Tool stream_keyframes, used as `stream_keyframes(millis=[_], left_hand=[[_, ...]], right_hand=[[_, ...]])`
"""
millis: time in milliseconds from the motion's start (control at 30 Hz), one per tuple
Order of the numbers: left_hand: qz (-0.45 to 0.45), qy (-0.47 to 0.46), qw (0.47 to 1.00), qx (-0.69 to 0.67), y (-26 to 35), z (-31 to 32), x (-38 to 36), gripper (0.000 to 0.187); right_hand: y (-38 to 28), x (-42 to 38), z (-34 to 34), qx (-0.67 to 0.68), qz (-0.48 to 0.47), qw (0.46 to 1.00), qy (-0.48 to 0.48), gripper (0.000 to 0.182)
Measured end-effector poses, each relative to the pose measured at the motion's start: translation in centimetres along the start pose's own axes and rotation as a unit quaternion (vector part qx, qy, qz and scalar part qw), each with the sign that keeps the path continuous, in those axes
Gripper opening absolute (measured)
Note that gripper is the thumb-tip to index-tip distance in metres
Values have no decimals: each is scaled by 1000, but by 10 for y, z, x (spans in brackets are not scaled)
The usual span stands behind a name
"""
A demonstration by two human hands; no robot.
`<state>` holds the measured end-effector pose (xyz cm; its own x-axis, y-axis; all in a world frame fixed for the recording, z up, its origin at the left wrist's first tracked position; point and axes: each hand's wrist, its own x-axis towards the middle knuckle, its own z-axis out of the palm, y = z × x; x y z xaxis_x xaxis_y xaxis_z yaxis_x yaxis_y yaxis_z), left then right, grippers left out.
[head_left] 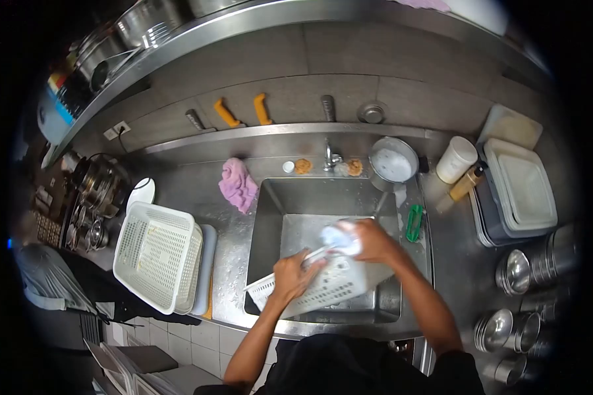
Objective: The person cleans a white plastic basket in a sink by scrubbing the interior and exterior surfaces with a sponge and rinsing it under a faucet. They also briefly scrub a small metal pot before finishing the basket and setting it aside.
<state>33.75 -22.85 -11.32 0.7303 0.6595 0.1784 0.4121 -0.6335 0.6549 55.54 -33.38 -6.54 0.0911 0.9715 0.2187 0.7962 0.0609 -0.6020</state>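
Over the steel sink (323, 197), my left hand (294, 275) has its fingers wrapped round the edge of a white perforated basket (333, 289), which is tilted. My right hand (373, 242) is closed on a blurred white and light-blue scrubber (339, 238) above the basket, near the fingers of my left hand. The scrubber's exact shape is smeared by motion. The faucet (331, 158) stands behind the sink, beside a pot of foamy liquid (394, 161).
Left of the sink are a pink cloth (238, 185) and stacked white baskets (155, 257). A green-handled item (414, 222), bottle (466, 183), stacked lids (524, 187) and metal bowls (494, 329) are on the right. Another person (39, 270) stands at far left.
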Motion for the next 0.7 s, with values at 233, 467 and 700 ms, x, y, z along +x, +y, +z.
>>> stream_keyframes(millis=[233,467,700], left_hand=[[-130,129,966,-184,-24,22,32,36],[-140,219,927,-272,-35,58,37,49],[-92,249,928,-261,-23,37,21,54]], right_hand=[[40,-22,-1,66,108,961,247,63],[-46,-7,84,-18,117,969,216,69],[73,-19,72,26,320,901,293,56]])
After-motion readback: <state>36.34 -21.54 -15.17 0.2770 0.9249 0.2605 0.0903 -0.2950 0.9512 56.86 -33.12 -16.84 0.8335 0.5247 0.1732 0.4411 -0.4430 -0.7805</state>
